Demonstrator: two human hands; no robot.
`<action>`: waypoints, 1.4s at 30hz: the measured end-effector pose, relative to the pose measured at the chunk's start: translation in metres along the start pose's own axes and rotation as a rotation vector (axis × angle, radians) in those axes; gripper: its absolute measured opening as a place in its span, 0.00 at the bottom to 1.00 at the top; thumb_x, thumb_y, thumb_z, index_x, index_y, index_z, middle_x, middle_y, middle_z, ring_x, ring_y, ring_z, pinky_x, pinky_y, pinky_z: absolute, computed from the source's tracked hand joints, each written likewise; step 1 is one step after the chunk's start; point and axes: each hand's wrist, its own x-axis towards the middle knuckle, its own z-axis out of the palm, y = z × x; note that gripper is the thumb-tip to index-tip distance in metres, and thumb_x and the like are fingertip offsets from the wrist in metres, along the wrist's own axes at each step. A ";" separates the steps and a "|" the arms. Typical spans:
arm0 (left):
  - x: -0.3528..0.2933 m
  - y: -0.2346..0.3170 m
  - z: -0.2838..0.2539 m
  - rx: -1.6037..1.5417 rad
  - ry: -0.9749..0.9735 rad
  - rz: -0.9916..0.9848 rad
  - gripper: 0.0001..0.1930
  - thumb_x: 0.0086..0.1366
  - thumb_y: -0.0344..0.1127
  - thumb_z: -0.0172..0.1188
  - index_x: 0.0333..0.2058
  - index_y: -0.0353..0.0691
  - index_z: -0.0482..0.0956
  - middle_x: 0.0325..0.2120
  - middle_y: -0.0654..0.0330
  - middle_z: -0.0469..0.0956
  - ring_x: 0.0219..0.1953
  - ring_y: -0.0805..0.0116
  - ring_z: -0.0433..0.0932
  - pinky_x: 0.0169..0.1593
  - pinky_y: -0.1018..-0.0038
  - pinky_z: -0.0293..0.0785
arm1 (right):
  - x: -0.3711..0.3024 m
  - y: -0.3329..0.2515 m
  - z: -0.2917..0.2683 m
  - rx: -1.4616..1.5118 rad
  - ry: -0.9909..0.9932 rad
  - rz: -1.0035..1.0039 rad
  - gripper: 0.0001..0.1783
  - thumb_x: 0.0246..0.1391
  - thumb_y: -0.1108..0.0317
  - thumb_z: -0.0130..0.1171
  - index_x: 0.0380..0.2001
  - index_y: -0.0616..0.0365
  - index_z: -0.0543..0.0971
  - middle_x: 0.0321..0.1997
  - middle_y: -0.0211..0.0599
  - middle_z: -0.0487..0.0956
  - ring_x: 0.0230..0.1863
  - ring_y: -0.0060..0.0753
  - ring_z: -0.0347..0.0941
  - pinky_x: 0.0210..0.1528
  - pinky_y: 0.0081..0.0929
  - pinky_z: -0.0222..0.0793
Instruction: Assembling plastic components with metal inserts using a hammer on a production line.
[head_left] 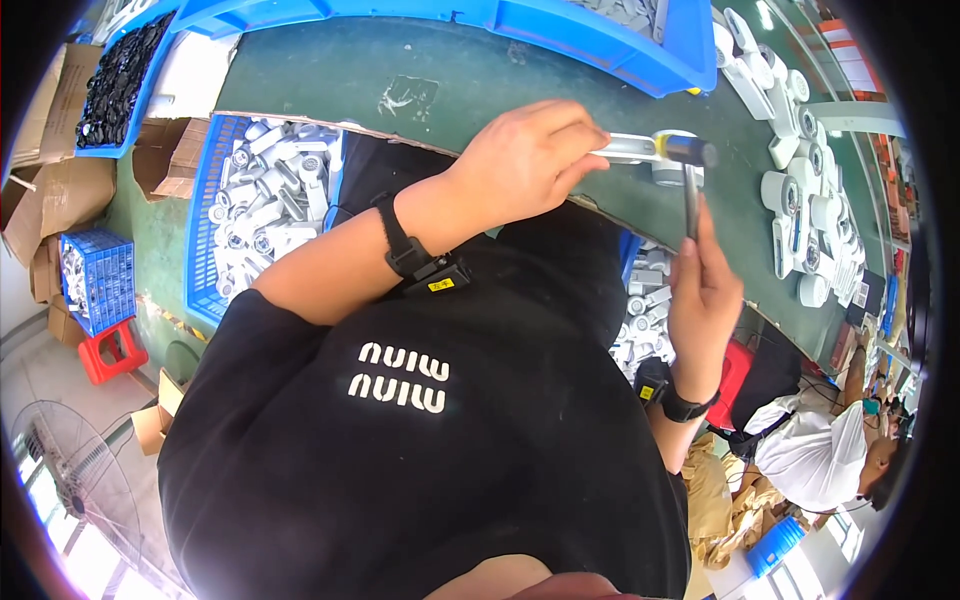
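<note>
My left hand [535, 160] pinches the slim arm of a long white plastic part [638, 148]; my right hand [703, 300] grips a dark-headed hammer [690, 152] with a grey handle at the part's round end, above the near side of the scuffed green worktop [310, 80]. I'd steady the part flat and tap squarely; rightward lie smooth white drum-ended pieces [815, 205], heaped

The part [636, 148] is white, hammer head [688, 151] seemingly black
</note>
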 end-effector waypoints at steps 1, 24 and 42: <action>0.000 0.000 0.000 0.001 0.008 0.010 0.09 0.62 0.29 0.74 0.40 0.34 0.85 0.38 0.56 0.85 0.37 0.54 0.85 0.39 0.63 0.83 | -0.005 -0.001 0.000 -0.004 0.001 0.002 0.28 0.75 0.75 0.52 0.75 0.65 0.70 0.24 0.24 0.75 0.25 0.14 0.66 0.31 0.17 0.65; -0.004 0.001 0.001 -0.042 0.032 -0.076 0.22 0.62 0.34 0.77 0.51 0.36 0.78 0.38 0.54 0.87 0.37 0.49 0.86 0.41 0.62 0.83 | -0.012 0.010 0.003 0.747 0.155 -0.224 0.24 0.70 0.79 0.58 0.67 0.66 0.79 0.27 0.37 0.79 0.25 0.23 0.69 0.29 0.27 0.67; 0.000 0.006 -0.056 -0.193 -0.191 -0.288 0.08 0.69 0.29 0.69 0.44 0.33 0.87 0.36 0.52 0.86 0.38 0.58 0.85 0.42 0.67 0.80 | 0.008 0.045 -0.015 -0.037 0.513 -0.192 0.23 0.63 0.76 0.69 0.61 0.59 0.83 0.48 0.33 0.79 0.38 0.19 0.76 0.35 0.17 0.72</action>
